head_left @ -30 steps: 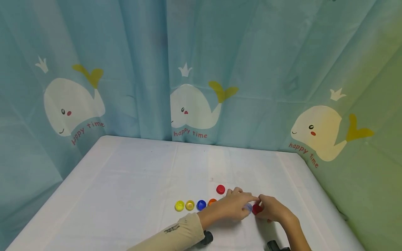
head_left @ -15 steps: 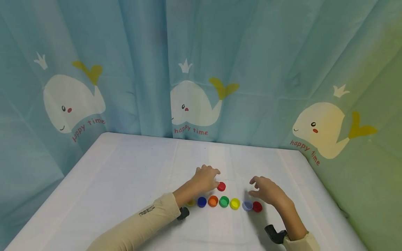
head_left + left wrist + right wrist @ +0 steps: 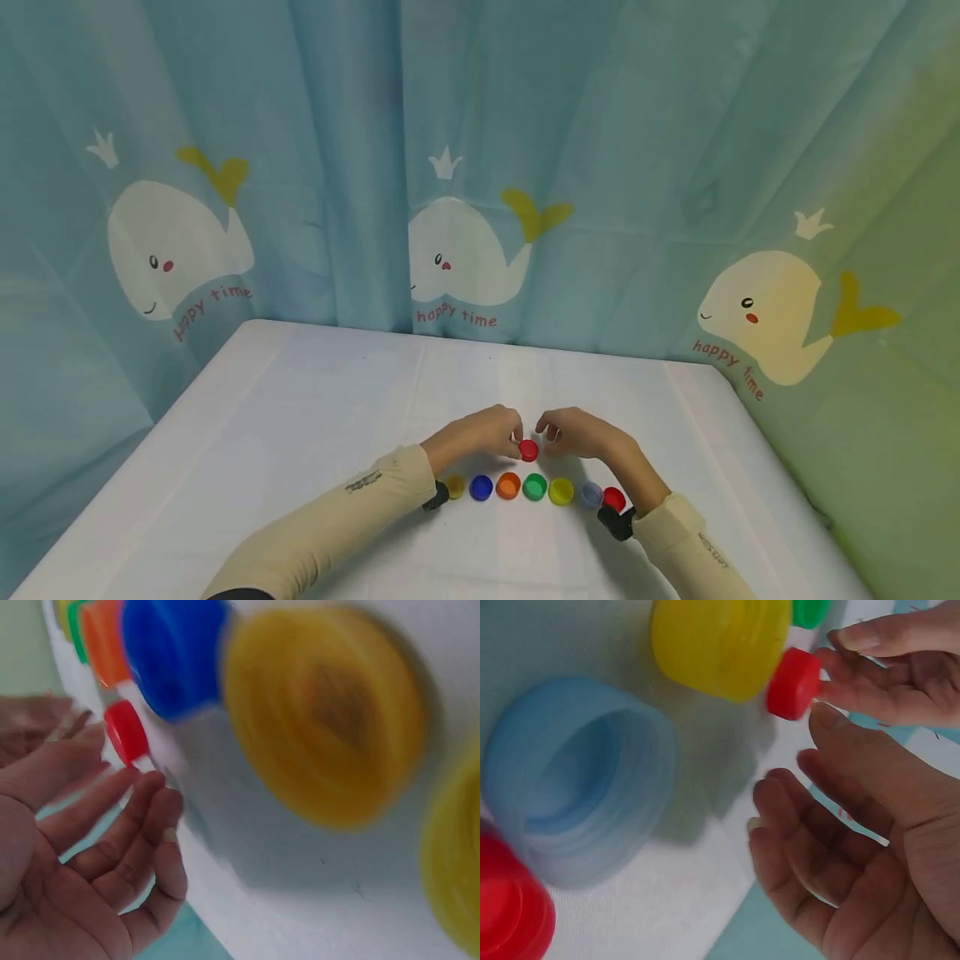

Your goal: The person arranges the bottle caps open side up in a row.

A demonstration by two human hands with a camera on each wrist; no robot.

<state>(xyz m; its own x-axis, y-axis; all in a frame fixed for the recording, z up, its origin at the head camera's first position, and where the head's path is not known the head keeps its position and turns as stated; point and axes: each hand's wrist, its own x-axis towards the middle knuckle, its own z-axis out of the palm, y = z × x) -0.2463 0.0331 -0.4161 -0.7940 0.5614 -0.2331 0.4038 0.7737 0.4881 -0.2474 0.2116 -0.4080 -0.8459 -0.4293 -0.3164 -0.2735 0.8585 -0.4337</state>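
A red bottle cap lies on the table behind a row of coloured bottle caps. My left hand is at its left side, the fingertips right at its edge; in the right wrist view the left hand does not wrap round the red cap. From the right, my right hand hovers close by with loosely bent fingers. In the left wrist view, the red cap stands just beyond the fingertips of the left hand. Neither hand visibly grips anything.
The row holds gold, blue, orange, green, yellow, pale blue and red caps. Another yellow cap is at the left end. A whale-print curtain hangs behind the white table.
The right hand has left the row's right-end red cap and moved left to the single red cap. The left hand has moved left from the row's right end to this cap.
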